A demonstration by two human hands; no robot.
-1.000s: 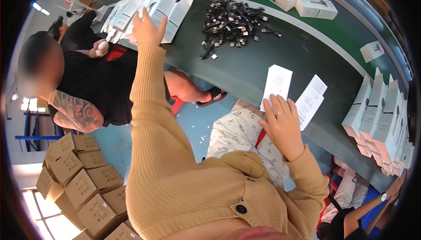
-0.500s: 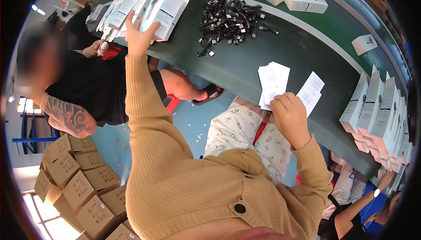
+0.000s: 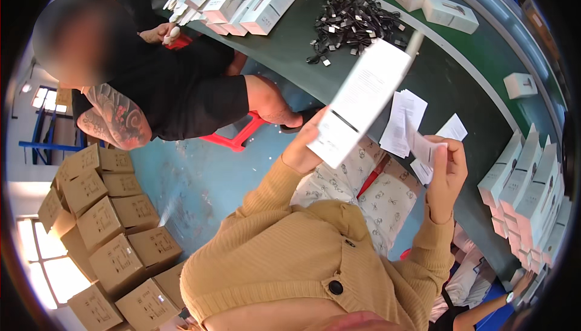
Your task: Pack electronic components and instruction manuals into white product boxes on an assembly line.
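Note:
A tall white carton (image 3: pixel 363 98) with an upright flap at its far end is gripped near its base by my left hand (image 3: pixel 304 143), in front of my body. My right hand (image 3: pixel 446 170) pinches a printed paper leaflet (image 3: pixel 423 144) between thumb and fingers, close to the carton's right side. Under and beyond that leaflet, a fanned stack of leaflets (image 3: pixel 399 126) lies on the dark green table, with another loose sheet (image 3: pixel 452 127) to its right. Black USB cables (image 3: pixel 354 21) form a tangled heap past the carton.
White cartons (image 3: pixel 233 1) line the table's far left; more stand in rows (image 3: pixel 523 192) at the right. Several lie beyond the table's rail (image 3: pixel 451 13). A seated person (image 3: pixel 163 83) on a red stool (image 3: pixel 236 134) is at left, brown boxes (image 3: pixel 115 252) behind. Another person's arm (image 3: pixel 490 310) shows lower right.
My left hand has brought a carton from the far-left row to the middle. My right hand has lifted a leaflet off the table and moved right. The view has shifted.

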